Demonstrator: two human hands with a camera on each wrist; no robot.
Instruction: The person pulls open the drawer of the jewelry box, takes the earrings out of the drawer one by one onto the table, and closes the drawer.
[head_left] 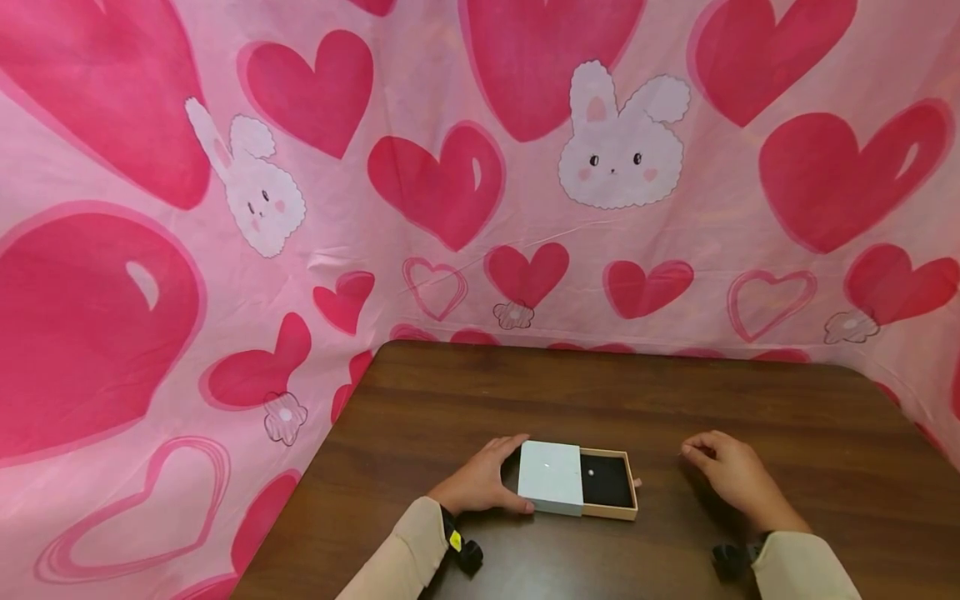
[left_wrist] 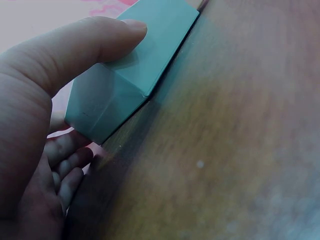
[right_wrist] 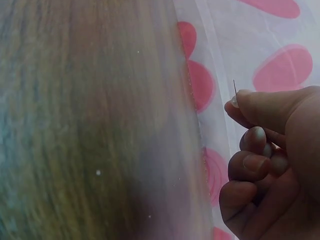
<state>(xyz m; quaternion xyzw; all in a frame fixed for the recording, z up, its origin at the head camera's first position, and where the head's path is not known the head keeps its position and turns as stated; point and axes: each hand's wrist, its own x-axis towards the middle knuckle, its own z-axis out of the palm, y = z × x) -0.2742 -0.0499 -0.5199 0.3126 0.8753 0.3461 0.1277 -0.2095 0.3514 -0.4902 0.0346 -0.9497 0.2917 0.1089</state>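
A pale blue box sleeve point(head_left: 551, 475) lies on the table, its tray point(head_left: 632, 500) pulled partway out on the right. The tray has a black insert point(head_left: 609, 483) with a small pearl-like stud point(head_left: 591, 472) on it. My left hand point(head_left: 483, 479) grips the sleeve's left end, with the thumb on the near side, seen also on the sleeve point(left_wrist: 155, 45) in the left wrist view. To the right of the tray, my right hand point(head_left: 735, 471) is held off the box. In the right wrist view its thumb and forefinger pinch a small pearl earring point(right_wrist: 234, 101) with a thin pin pointing up.
The brown wooden table point(head_left: 600, 383) reaches back to a pink cloth point(head_left: 525, 200) with hearts and rabbit faces, which hangs behind and at the left. A small ribbon tab point(head_left: 637, 482) sticks out from the tray's right end.
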